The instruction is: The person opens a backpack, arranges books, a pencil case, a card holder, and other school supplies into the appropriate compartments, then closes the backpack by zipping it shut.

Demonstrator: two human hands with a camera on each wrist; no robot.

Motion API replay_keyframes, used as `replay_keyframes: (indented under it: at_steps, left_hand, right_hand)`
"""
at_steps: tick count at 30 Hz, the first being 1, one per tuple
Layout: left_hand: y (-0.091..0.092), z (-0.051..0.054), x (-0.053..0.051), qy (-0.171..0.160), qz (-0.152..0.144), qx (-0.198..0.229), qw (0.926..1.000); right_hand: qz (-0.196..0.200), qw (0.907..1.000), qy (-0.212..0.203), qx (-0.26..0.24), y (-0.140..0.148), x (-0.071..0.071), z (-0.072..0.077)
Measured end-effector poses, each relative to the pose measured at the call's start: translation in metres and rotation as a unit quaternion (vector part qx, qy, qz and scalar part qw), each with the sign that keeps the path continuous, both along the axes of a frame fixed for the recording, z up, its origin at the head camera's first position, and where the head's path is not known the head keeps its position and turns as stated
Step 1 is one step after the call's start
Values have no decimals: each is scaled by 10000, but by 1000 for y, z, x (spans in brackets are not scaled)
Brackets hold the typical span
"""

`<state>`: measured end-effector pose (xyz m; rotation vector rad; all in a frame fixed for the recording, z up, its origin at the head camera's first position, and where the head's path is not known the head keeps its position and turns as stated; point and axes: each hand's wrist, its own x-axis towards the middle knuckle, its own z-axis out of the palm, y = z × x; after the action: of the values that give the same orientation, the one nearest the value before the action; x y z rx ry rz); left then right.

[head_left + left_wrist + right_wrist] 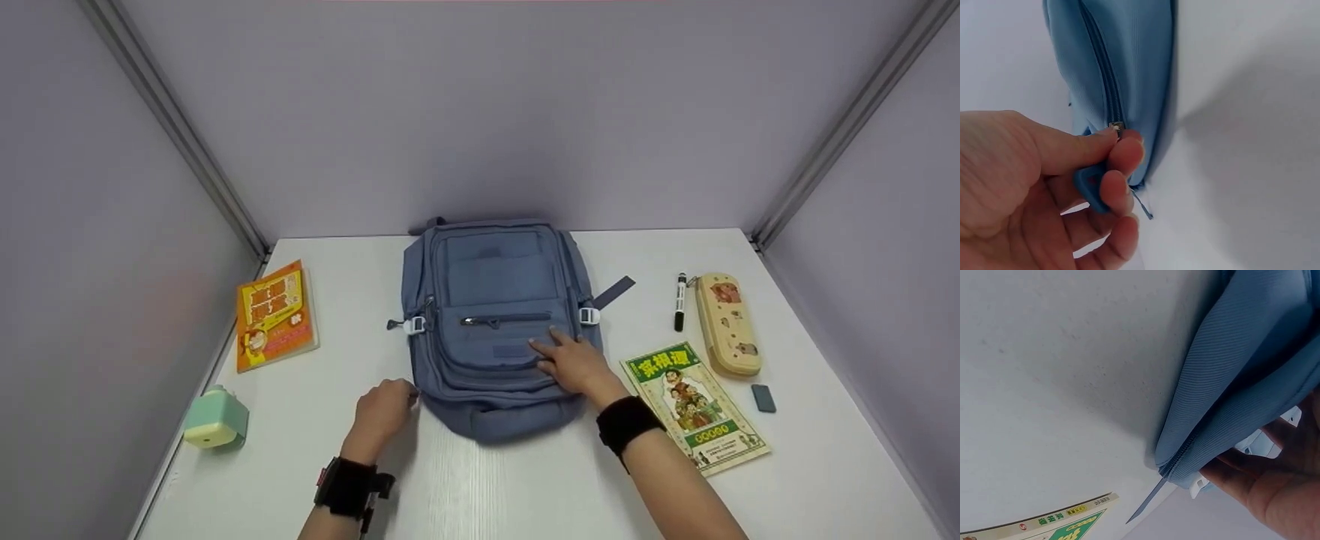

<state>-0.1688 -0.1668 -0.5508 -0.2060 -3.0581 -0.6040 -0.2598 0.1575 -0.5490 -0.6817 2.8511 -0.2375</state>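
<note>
A blue-grey backpack [499, 277] lies on the white table, its front pocket zip facing up. My left hand [385, 409] is at its lower left side; in the left wrist view the thumb and forefinger of the left hand [1072, 185] pinch a metal zipper slider [1116, 126], with a blue pull loop [1090, 188] among the fingers. My right hand [574, 364] rests with spread fingers on the lower right of the bag's front. The right wrist view shows the right hand [1275, 478] against the fabric, beside a gap along the bag's zipped edge [1185, 450].
An orange book [276, 315] and a green-yellow container [216, 420] stand at the left. To the right are a green-and-cream booklet [694, 409], a marker [680, 301], a yellow pencil case [727, 324] and a small dark eraser-like block [763, 398]. Grey panels surround the table.
</note>
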Motion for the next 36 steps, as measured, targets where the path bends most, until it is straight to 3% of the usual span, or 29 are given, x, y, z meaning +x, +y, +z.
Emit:
replay_keyframes:
  at_steps: [5, 12, 22, 30, 36]
  left_hand:
    - [11, 8, 9, 82, -322, 15, 9994]
    - [30, 10, 18, 328, -945, 42, 9950]
    - [49, 21, 24, 181, -1691, 275, 9850]
    - [58, 22, 26, 233, -1872, 303, 9816]
    - [75, 19, 25, 176, -1982, 168, 9799]
  right_hand:
    - [4, 10000, -30, 7, 0, 0, -1]
    - [-28, 10000, -4, 2, 0, 1, -2]
    - [-101, 9999, 25, 76, -1, 0, -2]
    - [-64, 9999, 118, 74, -1, 0, -2]
    - [-128, 9997, 172, 131, -2, 2, -4]
